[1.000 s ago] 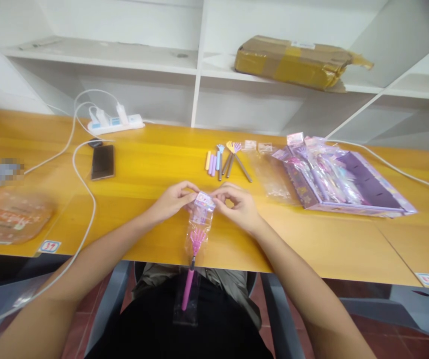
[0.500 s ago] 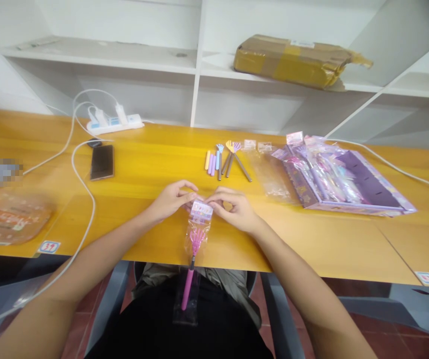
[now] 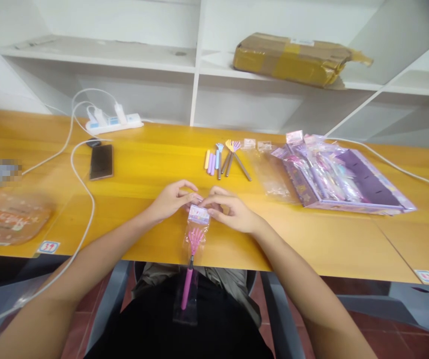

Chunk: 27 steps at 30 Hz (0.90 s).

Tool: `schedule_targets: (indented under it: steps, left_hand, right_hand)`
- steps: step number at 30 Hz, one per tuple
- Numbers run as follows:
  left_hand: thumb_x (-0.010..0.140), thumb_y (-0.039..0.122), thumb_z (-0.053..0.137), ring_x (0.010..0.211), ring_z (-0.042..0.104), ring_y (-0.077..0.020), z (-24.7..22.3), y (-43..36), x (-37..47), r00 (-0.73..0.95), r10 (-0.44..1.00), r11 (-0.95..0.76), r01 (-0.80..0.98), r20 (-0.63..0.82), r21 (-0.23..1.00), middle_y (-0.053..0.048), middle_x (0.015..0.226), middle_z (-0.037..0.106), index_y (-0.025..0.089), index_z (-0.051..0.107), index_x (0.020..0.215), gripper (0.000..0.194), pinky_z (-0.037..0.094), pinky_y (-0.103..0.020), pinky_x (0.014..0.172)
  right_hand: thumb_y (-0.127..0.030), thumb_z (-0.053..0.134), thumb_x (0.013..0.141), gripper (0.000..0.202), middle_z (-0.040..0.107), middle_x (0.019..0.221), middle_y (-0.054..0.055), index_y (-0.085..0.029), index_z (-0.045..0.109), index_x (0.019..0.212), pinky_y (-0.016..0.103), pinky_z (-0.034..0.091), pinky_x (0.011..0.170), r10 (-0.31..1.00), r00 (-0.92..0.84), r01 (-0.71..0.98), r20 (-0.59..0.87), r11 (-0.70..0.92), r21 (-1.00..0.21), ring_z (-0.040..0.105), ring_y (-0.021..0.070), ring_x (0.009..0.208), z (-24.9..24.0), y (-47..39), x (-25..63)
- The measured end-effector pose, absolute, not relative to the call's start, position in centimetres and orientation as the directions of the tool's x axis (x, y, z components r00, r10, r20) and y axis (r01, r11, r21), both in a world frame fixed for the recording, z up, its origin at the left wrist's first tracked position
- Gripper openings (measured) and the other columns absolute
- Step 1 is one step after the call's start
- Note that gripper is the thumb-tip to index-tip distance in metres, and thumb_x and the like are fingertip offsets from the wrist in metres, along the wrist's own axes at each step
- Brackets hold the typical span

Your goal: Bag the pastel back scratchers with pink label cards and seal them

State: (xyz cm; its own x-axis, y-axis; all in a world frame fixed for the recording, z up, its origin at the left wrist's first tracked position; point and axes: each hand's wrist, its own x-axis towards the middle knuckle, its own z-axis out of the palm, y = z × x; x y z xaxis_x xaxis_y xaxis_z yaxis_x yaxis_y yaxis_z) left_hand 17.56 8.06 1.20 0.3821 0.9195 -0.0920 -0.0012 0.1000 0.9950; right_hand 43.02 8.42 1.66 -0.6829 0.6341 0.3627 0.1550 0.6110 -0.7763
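A pink back scratcher (image 3: 187, 286) with a hand-shaped head lies inside a clear plastic bag (image 3: 185, 316), hanging past the table edge over my lap. The bag's top carries a purple-and-white printed header (image 3: 198, 215). My left hand (image 3: 171, 201) is closed at the upper left of that header, its thumb and fingers pinching the bag's top edge. From the other side, my right hand (image 3: 233, 212) grips the upper right of the same edge, fingers bent over it. The fingertips of both hands nearly meet, and exactly what lies between them is partly hidden.
Beyond my hands lie loose scratcher heads on metal rods (image 3: 233, 157) and coloured handles (image 3: 210, 162). Clear bags (image 3: 270, 174) sit beside a purple box (image 3: 352, 205) of packaged scratchers. At left are a phone (image 3: 101, 161), a power strip (image 3: 132, 123) and a white cable (image 3: 87, 187).
My right hand has shifted slightly left, its fingers moving over the bag's top edge. The header has dropped and turned a little. My left hand stays nearly still.
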Motion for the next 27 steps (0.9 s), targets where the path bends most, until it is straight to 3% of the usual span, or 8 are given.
schedule_targets:
  steps: [5,9,11,18,21,24,27]
  left_hand:
    - [0.092,0.046,0.082,0.075,0.077,-0.0191,1.2,8.1,17.6,0.389,0.917,0.093,-0.003,-0.085,0.996,-0.009,0.093,0.084,0.018,0.062,0.112,0.040,0.058,-0.030,0.071]
    - [0.095,0.048,0.076,0.077,0.077,-0.0195,1.1,8.0,17.6,0.391,0.914,0.126,-0.021,-0.108,0.992,-0.009,0.093,0.083,0.018,0.064,0.113,0.036,0.058,-0.031,0.072]
    - [0.099,0.049,0.071,0.076,0.076,-0.0184,1.1,7.9,17.7,0.391,0.912,0.151,-0.038,-0.125,0.988,-0.007,0.092,0.082,0.019,0.066,0.111,0.033,0.058,-0.030,0.071]
    - [0.100,0.047,0.070,0.098,0.075,-0.0199,0.9,8.0,17.5,0.521,0.849,0.070,0.065,-0.094,0.995,-0.011,0.116,0.080,0.018,0.074,0.110,0.031,0.057,-0.034,0.086]
    - [0.096,0.042,0.076,0.104,0.075,-0.0204,0.6,8.1,17.4,0.562,0.825,0.018,0.071,-0.055,0.997,-0.010,0.117,0.080,0.019,0.074,0.112,0.028,0.056,-0.036,0.094]
    - [0.091,0.037,0.082,0.100,0.074,-0.0184,0.5,8.1,17.4,0.581,0.813,-0.003,0.065,-0.036,0.998,-0.009,0.112,0.079,0.019,0.073,0.106,0.026,0.056,-0.036,0.094]
    - [0.083,0.032,0.088,0.096,0.074,-0.0173,0.5,7.9,17.4,0.596,0.801,0.015,0.065,-0.051,0.998,-0.007,0.109,0.077,0.019,0.071,0.104,0.030,0.056,-0.034,0.090]
  right_hand:
    - [-0.041,0.067,0.106,0.035,0.060,0.109,0.006,-0.028,0.067,0.138,0.033,0.052,0.072,0.736,-0.574,0.186,0.359,0.544,-0.818,0.058,0.0171,0.081,1.2,8.8,42.8]
    - [-0.045,0.070,0.104,0.021,0.061,0.091,0.002,-0.024,0.073,0.109,0.031,0.049,0.071,0.744,-0.580,0.195,0.330,0.520,-0.831,0.056,0.0155,0.073,1.3,8.9,42.7]
    - [-0.047,0.070,0.104,0.025,0.060,0.087,0.001,-0.023,0.073,0.097,0.032,0.048,0.071,0.748,-0.565,0.167,0.349,0.518,-0.839,0.056,0.0160,0.074,1.5,8.9,42.8]
    - [-0.054,0.060,0.109,0.042,0.060,0.096,0.004,-0.021,0.081,0.094,0.031,0.052,0.071,0.700,-0.640,0.024,0.317,0.431,-0.902,0.056,0.0135,0.072,2.0,8.7,43.3]
    - [-0.049,0.064,0.108,0.036,0.060,0.094,0.004,-0.020,0.081,0.093,0.030,0.051,0.071,0.684,-0.657,0.014,0.317,0.432,-0.902,0.058,0.0135,0.075,1.8,8.9,43.1]
    - [-0.047,0.072,0.103,0.030,0.062,0.093,0.003,-0.020,0.075,0.091,0.030,0.051,0.075,0.692,-0.662,0.044,0.289,0.421,-0.906,0.059,0.0148,0.080,1.1,8.9,42.8]
    - [-0.047,0.080,0.096,0.031,0.061,0.090,-0.001,-0.022,0.062,0.095,0.028,0.051,0.073,0.738,-0.654,0.081,0.164,0.284,-0.955,0.057,0.0131,0.076,0.2,8.6,42.4]
